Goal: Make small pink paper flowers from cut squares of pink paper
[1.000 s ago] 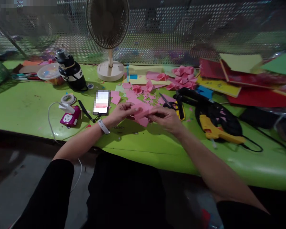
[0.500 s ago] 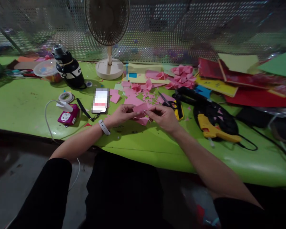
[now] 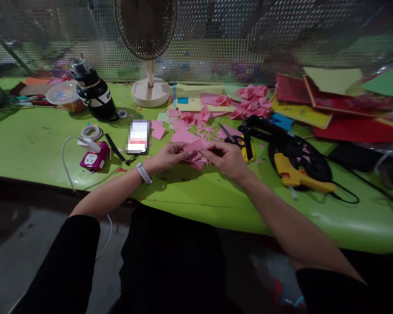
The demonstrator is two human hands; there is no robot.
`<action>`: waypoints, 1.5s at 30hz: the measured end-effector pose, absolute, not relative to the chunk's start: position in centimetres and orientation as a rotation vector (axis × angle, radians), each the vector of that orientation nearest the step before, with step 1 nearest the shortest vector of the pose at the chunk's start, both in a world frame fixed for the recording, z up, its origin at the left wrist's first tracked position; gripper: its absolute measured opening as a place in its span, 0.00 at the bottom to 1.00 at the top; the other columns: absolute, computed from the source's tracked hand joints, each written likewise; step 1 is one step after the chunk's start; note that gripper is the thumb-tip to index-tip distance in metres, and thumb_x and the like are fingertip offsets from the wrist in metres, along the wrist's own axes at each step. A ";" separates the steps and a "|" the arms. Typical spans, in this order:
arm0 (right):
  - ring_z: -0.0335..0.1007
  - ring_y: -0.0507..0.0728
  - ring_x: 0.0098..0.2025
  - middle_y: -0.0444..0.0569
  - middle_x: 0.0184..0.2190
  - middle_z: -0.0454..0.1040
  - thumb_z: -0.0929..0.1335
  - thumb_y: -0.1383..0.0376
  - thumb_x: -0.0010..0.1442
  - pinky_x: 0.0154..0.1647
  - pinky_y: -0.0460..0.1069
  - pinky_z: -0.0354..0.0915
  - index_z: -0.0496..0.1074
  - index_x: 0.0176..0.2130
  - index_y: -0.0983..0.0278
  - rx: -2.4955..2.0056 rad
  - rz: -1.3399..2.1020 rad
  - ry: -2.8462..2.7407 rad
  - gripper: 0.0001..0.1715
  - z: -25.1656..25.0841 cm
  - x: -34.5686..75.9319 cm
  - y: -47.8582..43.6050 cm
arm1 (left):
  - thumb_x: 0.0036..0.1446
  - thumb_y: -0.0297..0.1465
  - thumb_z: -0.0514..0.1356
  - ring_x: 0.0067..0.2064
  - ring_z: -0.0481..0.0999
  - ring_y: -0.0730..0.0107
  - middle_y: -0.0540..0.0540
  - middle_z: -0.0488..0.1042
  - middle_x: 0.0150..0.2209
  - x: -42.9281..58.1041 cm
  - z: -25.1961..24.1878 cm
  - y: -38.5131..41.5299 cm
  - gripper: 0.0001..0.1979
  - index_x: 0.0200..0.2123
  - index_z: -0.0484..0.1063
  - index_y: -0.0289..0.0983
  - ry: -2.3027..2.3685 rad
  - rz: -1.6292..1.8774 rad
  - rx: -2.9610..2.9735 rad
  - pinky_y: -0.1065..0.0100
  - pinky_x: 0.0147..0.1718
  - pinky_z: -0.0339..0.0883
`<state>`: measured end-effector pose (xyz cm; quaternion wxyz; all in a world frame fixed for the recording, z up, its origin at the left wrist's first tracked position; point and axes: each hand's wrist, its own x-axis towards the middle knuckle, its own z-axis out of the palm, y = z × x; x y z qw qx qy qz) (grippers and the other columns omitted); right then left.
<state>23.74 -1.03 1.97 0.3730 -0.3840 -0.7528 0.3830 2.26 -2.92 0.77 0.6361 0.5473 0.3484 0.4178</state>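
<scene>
A small piece of pink paper is held between both hands above the table's middle. My left hand, with a pale watch band on its wrist, pinches the paper's left side. My right hand has thumb and fingers closed on its right edge. Beneath and behind the hands lie pink paper scraps and squares. Scissors rest just beyond my right hand, beside a black and yellow tool. Folded pink paper flowers are heaped farther back.
A yellow glue gun lies on a black pad at right, its cord trailing. At left are a phone, a purple power adapter, tape and a black bottle. A fan stands behind; coloured sheets are stacked at right.
The view has shifted slightly, so things on the right sit a little farther right. Both hands keep the pink paper in nearly the same place.
</scene>
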 end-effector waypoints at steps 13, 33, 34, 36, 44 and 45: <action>0.61 0.52 0.23 0.45 0.24 0.73 0.72 0.52 0.62 0.23 0.49 0.58 0.76 0.31 0.60 -0.973 0.929 -1.879 0.15 1.9 23.4 -1.4 | 0.52 0.43 0.71 0.38 0.78 0.73 0.47 0.77 0.35 2.5 0.9 -3.0 0.20 0.39 0.74 0.34 0.771 1.001 1.190 0.63 0.46 0.74; 0.63 0.51 0.22 0.43 0.23 0.70 0.73 0.48 0.60 0.22 0.49 0.62 0.71 0.31 0.59 -0.963 1.033 -1.803 0.19 1.3 23.4 -1.1 | 0.50 0.48 0.71 0.35 0.76 0.75 0.48 0.76 0.33 2.5 1.2 -3.2 0.22 0.35 0.75 0.34 0.788 1.006 1.204 0.66 0.43 0.74; 0.63 0.51 0.22 0.43 0.23 0.70 0.73 0.48 0.60 0.22 0.49 0.62 0.71 0.31 0.59 -0.962 1.043 -1.800 0.19 1.3 23.4 -1.1 | 0.51 0.47 0.71 0.35 0.76 0.75 0.48 0.76 0.33 2.5 1.2 -3.2 0.22 0.35 0.75 0.34 0.796 1.004 1.213 0.66 0.43 0.74; 0.64 0.51 0.22 0.43 0.24 0.70 0.73 0.48 0.60 0.22 0.49 0.63 0.71 0.32 0.59 -0.958 1.064 -1.784 0.19 1.2 23.4 -1.0 | 0.54 0.46 0.69 0.35 0.76 0.74 0.48 0.75 0.33 2.5 1.3 -3.2 0.20 0.34 0.74 0.34 0.814 1.000 1.233 0.67 0.43 0.73; 0.67 0.52 0.23 0.42 0.24 0.71 0.75 0.46 0.56 0.21 0.49 0.66 0.70 0.34 0.58 -0.977 1.146 -1.735 0.21 1.0 23.5 -0.7 | 0.53 0.47 0.70 0.34 0.74 0.76 0.49 0.73 0.32 2.5 1.7 -3.4 0.21 0.34 0.73 0.34 0.753 0.989 1.235 0.67 0.43 0.73; 0.67 0.52 0.23 0.42 0.24 0.71 0.75 0.46 0.56 0.22 0.49 0.67 0.70 0.34 0.58 -0.973 1.151 -1.736 0.21 1.1 23.5 -0.7 | 0.53 0.47 0.70 0.34 0.74 0.77 0.50 0.73 0.32 2.5 1.6 -3.4 0.21 0.34 0.73 0.34 0.753 0.993 1.234 0.67 0.43 0.73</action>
